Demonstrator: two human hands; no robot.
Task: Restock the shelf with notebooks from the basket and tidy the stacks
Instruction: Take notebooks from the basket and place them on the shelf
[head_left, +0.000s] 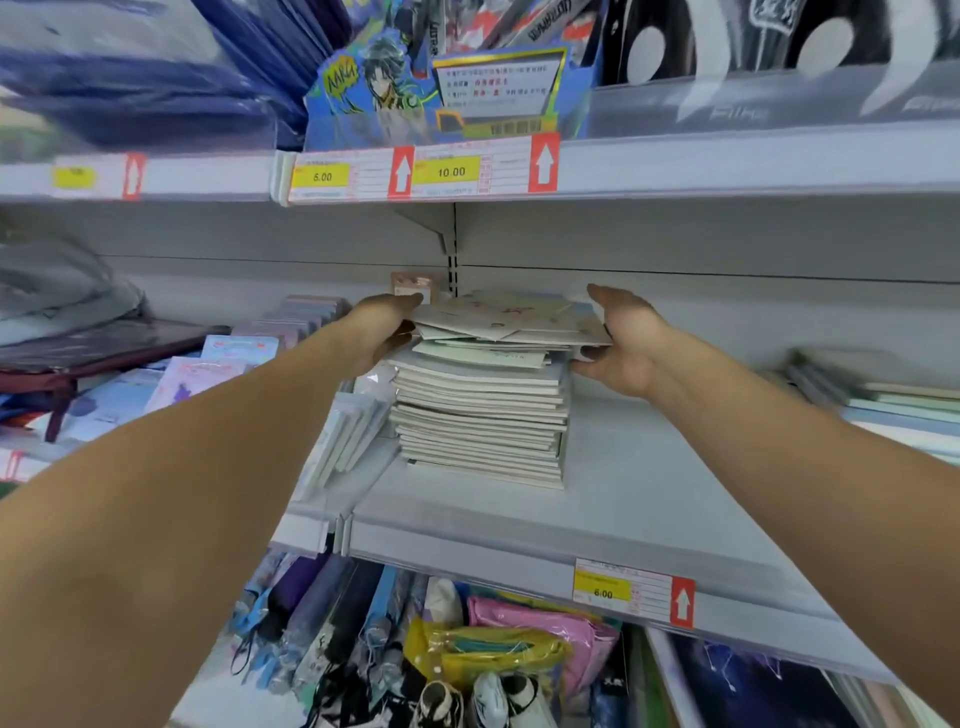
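Note:
A tall stack of pale notebooks (480, 415) stands on the grey middle shelf (649, 499). On its top lie several white notebooks (511, 322), fanned out and askew. My left hand (384, 325) grips their left edge, thumb under and fingers over. My right hand (621, 340) holds their right edge, thumb tucked beneath the pile. Both arms reach forward to the stack. The basket is out of view.
Thin packets (345, 441) lean left of the stack. More notebooks (883, 400) lie at the far right of the shelf. Price tags (631, 592) line the shelf edges. Umbrellas and bags (415, 644) fill the shelf below; a blue display box (447, 93) stands above.

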